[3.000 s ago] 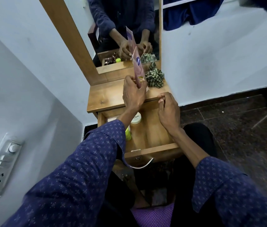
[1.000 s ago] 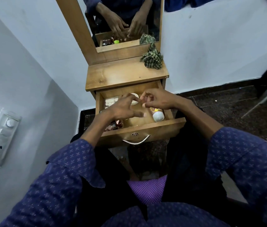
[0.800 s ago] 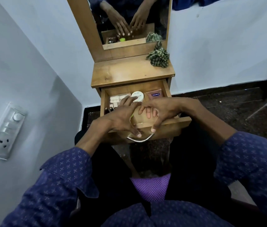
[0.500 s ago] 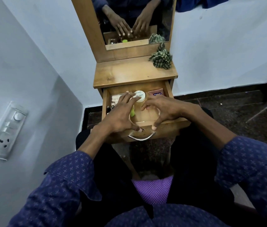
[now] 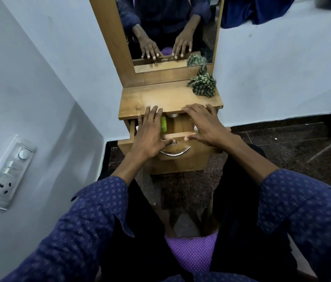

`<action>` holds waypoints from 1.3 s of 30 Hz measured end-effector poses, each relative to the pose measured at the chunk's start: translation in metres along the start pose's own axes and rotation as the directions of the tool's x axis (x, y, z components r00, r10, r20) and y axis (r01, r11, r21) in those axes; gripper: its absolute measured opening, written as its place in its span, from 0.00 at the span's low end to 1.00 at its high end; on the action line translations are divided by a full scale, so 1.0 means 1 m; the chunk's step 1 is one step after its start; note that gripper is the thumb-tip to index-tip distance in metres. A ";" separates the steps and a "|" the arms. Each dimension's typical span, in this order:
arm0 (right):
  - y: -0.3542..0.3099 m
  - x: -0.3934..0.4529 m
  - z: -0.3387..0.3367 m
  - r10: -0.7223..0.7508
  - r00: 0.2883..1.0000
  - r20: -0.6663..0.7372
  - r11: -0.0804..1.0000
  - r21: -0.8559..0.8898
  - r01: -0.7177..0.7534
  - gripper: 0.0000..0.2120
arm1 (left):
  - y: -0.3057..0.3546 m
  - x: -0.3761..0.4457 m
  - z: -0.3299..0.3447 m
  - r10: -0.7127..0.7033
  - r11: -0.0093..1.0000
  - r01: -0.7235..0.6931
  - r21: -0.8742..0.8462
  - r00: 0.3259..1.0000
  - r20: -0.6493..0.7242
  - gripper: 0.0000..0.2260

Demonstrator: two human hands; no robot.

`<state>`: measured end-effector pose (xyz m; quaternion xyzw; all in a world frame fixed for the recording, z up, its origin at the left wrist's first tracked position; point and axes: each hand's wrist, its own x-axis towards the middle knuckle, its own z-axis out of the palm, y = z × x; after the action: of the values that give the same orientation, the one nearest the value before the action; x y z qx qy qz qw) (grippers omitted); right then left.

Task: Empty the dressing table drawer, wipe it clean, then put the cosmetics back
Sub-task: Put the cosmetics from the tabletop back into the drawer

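Drawer point(image 5: 178, 137) is seen partly open under the dressing table top point(image 5: 160, 99). Left hand point(image 5: 150, 132) and right hand point(image 5: 206, 125) are laid flat across it, fingers straight, nothing gripped. Green bottle point(image 5: 163, 124) is visible inside between them. Checked cloth point(image 5: 202, 84) is left on top.

drawer point(image 5: 182, 137): matt wood | handle point(image 5: 175, 153): shiny metal | rag point(image 5: 203, 84): checked cloth | floor point(image 5: 282, 149): speckled stone

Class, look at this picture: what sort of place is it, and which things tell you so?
Probably a bedroom or dressing corner in a home: a small wooden dressing table with an upright mirror, its part-open drawer holding cosmetics, and a wall switchboard.
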<state>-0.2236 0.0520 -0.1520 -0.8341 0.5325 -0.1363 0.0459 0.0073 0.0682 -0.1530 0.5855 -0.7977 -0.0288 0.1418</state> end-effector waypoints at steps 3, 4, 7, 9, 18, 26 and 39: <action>-0.003 0.012 0.001 0.009 0.998 -0.061 0.999 -0.049 -0.012 0.41 | -0.002 0.017 0.004 -0.015 1.000 0.015 0.017 1.000 -0.001 0.49; -0.004 0.016 0.001 0.009 0.997 -0.080 0.997 -0.071 -0.015 0.40 | -0.003 0.023 0.006 -0.023 1.000 0.023 0.017 1.000 0.000 0.49; -0.006 0.028 0.006 0.009 0.988 -0.151 0.992 -0.120 -0.028 0.35 | -0.008 0.039 0.012 -0.022 1.000 0.022 0.018 1.000 0.010 0.48; -0.004 0.037 0.010 0.016 0.980 -0.198 0.989 -0.138 -0.044 0.31 | -0.012 0.050 0.019 -0.019 0.998 0.016 0.058 0.999 0.039 0.46; -0.018 0.054 0.030 0.100 0.918 -0.383 0.986 -0.083 -0.142 0.17 | -0.012 0.065 0.050 -0.038 0.963 0.068 0.261 0.992 -0.118 0.31; -0.024 0.051 0.034 0.147 0.909 -0.391 0.981 -0.059 -0.184 0.18 | -0.014 0.067 0.050 -0.056 0.960 0.070 0.273 0.997 -0.061 0.32; -0.040 0.066 -0.003 0.005 0.945 -0.328 0.995 -0.096 -0.038 0.20 | -0.012 0.069 0.006 -0.003 0.997 0.012 0.076 0.992 -0.126 0.32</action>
<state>-0.1633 0.0105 -0.1281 -0.7953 0.5480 -0.2453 -0.0842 -0.0026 -0.0012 -0.1481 0.5941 -0.7854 0.0384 0.1693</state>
